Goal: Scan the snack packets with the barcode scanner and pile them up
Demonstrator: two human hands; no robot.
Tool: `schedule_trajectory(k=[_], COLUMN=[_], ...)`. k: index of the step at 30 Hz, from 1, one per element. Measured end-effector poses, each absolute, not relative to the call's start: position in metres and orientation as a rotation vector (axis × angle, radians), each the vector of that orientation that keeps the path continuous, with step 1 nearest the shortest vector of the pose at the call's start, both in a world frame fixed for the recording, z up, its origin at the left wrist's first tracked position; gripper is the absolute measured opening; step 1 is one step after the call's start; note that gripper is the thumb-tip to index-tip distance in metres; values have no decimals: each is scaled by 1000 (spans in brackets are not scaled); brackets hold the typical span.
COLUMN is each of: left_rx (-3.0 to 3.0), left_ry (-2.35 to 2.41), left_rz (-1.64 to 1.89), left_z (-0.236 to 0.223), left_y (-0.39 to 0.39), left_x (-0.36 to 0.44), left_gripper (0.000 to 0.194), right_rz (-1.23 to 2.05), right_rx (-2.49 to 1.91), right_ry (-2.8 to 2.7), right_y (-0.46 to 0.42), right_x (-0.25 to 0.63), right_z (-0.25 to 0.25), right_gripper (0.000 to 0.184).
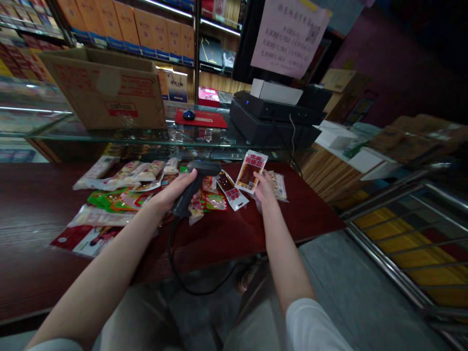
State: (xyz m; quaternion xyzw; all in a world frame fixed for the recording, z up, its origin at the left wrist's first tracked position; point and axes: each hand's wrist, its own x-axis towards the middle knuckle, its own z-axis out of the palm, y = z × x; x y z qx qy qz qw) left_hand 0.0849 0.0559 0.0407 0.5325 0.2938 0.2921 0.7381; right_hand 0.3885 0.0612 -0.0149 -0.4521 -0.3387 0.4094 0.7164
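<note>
My left hand (180,191) is wrapped round the handle of a black barcode scanner (186,195), its head turned to the right and its cable hanging over the table edge. Between thumb and fingers, my right hand (263,186) grips a snack packet (251,170) with red lettering and a brown filling, tilted above the table. A similar snack packet (232,190) lies just left of it. Behind my right hand a pale packet (280,186) rests on the dark red table (234,234). Left of the scanner, several pale and green food packets (117,200) are spread out.
A large open cardboard box (109,92) stands on the glass counter (146,134) at the back. Near it are a red mat (210,119) with a computer mouse (188,114) and a black cash drawer (270,124). Metal railings (387,263) run along the right.
</note>
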Motion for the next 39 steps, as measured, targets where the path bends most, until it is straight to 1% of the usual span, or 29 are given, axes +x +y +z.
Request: schedule_trajectory(k=[5, 10, 12, 16, 18, 21, 23, 25, 26, 29, 31, 32, 34, 37, 39], left_rx=[1183, 1253, 1273, 1291, 1270, 1227, 1204, 1180, 1168, 1121, 1088, 1077, 1063, 1053, 1043], left_ry=[591, 568, 582, 642, 660, 685, 727, 776, 795, 807, 807, 807, 801, 781, 784], left_rz=[691, 616, 605, 614, 661, 692, 678, 695, 720, 784, 820, 828, 839, 860, 868], left_z=[40, 45, 46, 45, 44, 44, 45, 45, 46, 49, 53, 55, 59, 63, 62], left_y=[41, 33, 31, 31, 33, 38, 43, 49, 52, 60, 61, 61, 60, 57, 57], left_x=[100, 109, 110, 109, 107, 101, 96, 90, 87, 79, 74, 72, 70, 69, 70], left_gripper=[52, 54, 53, 52, 55, 57, 58, 58, 57, 53, 51, 51, 50, 51, 51], right_rz=[872, 900, 927, 883, 719, 259, 44, -32, -63, -260, -362, -330, -72, 467, 568], right_rx=[-943, -898, -881, -896, -1025, -1390, -1639, -1844, -1954, -2152, -2069, -1985, -1831, -1817, -1830], right_ry=[-764, -828, -855, -897, -892, -878, -915, -978, -989, -976, -1052, -1137, -1342, -1492, -1554], right_y=[64, 62, 61, 62, 64, 64, 61, 55, 51, 43, 43, 45, 52, 66, 73], right_x=[373, 358, 352, 349, 360, 394, 424, 451, 461, 472, 462, 452, 426, 382, 360], right_z=[-15, -10, -9, -12, -13, -8, -3, 2, 3, 5, 4, 2, -4, -18, -27], right_gripper=[26, 25, 23, 28, 30, 28, 32, 45, 48, 48, 44, 41, 39, 59, 57])
